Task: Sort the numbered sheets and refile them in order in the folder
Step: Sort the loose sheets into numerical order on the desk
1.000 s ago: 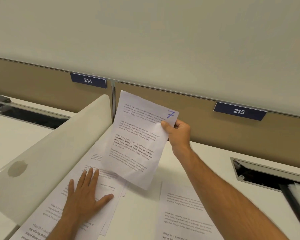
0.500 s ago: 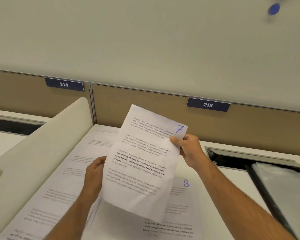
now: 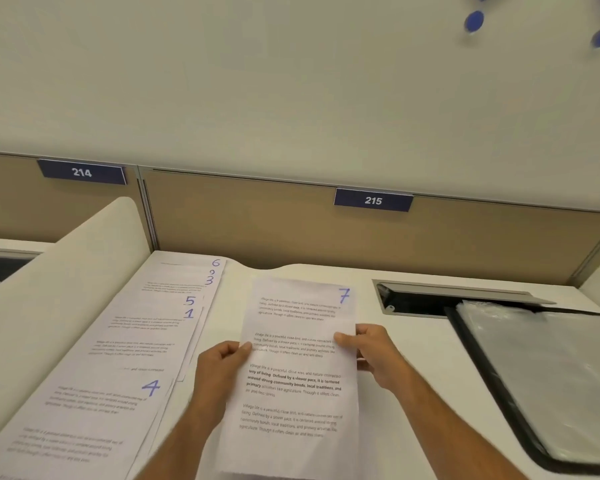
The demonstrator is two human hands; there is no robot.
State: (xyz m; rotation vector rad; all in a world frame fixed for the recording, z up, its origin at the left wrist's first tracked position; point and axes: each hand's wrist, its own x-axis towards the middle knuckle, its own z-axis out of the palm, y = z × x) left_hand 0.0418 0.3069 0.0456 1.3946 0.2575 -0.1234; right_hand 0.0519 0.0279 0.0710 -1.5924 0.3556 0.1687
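Both hands, left hand (image 3: pixel 222 367) and right hand (image 3: pixel 374 355), pinch sheet 7 (image 3: pixel 300 375) by its side edges, keeping it flat for reading. It seems to hover over the worktop (image 3: pixel 413 341), apart from the fanned stack (image 3: pixel 125 358).

The light is bright and even, with no hard glare on the white worktop (image 3: pixel 413 341). Only soft, faint shadows lie under the two hands and along the paper edges. The clear plastic sleeve of the black folder (image 3: pixel 551 382) at the right edge shines grey. The round blue dots (image 3: pixel 474 21) in the upper right corner are smeared and blurry. Straight lines bend near the frame edges. The small print on the white sheets is fuzzy.
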